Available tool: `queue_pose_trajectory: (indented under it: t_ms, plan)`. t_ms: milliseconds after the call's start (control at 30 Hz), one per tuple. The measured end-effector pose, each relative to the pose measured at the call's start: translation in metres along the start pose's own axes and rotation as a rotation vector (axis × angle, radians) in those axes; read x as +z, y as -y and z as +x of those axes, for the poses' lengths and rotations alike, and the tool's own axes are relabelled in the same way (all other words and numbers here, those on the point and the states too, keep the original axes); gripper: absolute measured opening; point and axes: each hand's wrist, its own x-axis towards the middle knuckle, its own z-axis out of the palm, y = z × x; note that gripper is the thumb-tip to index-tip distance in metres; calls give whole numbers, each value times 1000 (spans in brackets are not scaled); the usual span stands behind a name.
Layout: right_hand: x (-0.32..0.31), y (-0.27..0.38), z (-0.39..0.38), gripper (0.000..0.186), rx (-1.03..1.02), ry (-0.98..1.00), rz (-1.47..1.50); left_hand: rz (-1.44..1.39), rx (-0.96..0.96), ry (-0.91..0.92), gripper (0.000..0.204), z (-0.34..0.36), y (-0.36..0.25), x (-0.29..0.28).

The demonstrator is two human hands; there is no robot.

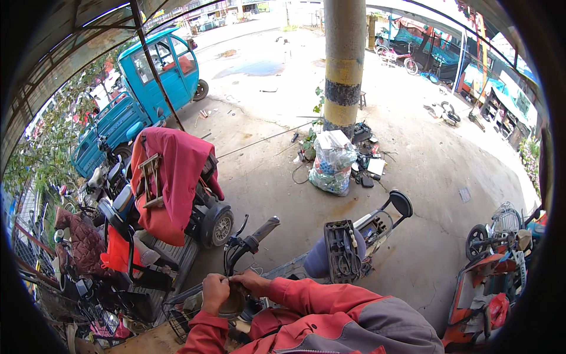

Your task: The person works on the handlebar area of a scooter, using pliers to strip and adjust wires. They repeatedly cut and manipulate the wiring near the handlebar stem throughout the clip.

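Note:
My left hand [215,292] is closed, its fingers bent in at the front of a scooter below the handlebar [239,251]. My right hand [252,283] meets it from the right, fingers curled and pressed together. Both hands are at the upper edge of a round, dull brownish part [234,304], perhaps a lamp housing; whatever is pinched there is too small to make out. The handlebar's dark rubber grip [263,232] points up and to the right, with a brake lever beside it. A wire basket [178,315] sits left of my hands.
An open black tool case [344,252] with tools lies over a purple rounded thing [317,259], near a black seat [401,203]. Left stands a mobility scooter under a red cover [177,171]. Ahead are a bag of bottles [333,168] and a striped pillar [344,76].

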Motion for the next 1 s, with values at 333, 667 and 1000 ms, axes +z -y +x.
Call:
queue_pose_trajectory:
  t_ms: [333,667,1000]
  plan:
    - [2,5,-1,34,103,-52,30,168,-27,20,21,-2,-8,1]
    - [-2,-2,12,19,165,35,258,219,-1,2,21,-4,-8,2]
    - [-8,-43,31,19,-307,5,-32,231,-44,-98,18,1,-7,8]
